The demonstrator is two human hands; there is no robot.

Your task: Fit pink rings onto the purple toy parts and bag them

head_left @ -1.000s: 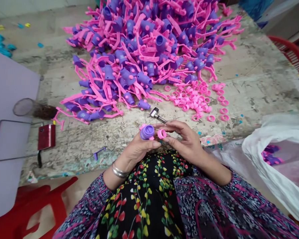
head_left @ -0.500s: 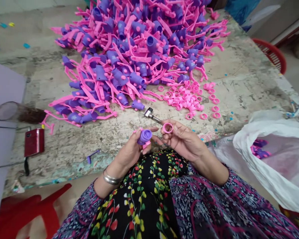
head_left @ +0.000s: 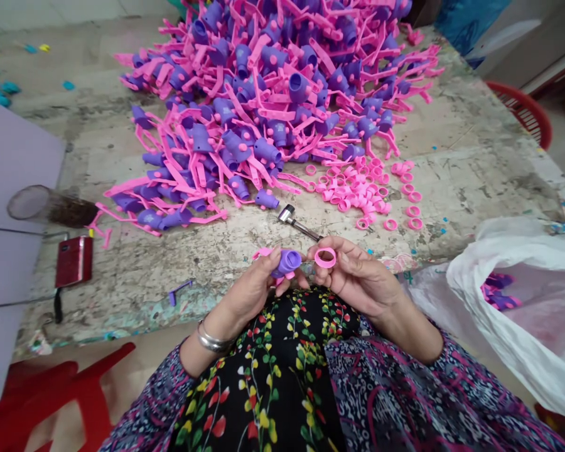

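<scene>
Purple plastic part (head_left: 287,262) is gripped by left hand (head_left: 247,292), long axis aimed right at pink ring (head_left: 325,257) pinched by right hand (head_left: 358,276)

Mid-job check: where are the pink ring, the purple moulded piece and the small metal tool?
pink ring (head_left: 325,249), head view, top of band
purple moulded piece (head_left: 288,261), head view, rounded end
small metal tool (head_left: 287,215), head view, wide end

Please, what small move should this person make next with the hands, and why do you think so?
Probably the right hand should bring the pink plastic ring onto the purple plastic tube-shaped piece held in the left hand. The two are held close together, and the ring's opening looks about wide enough.
</scene>
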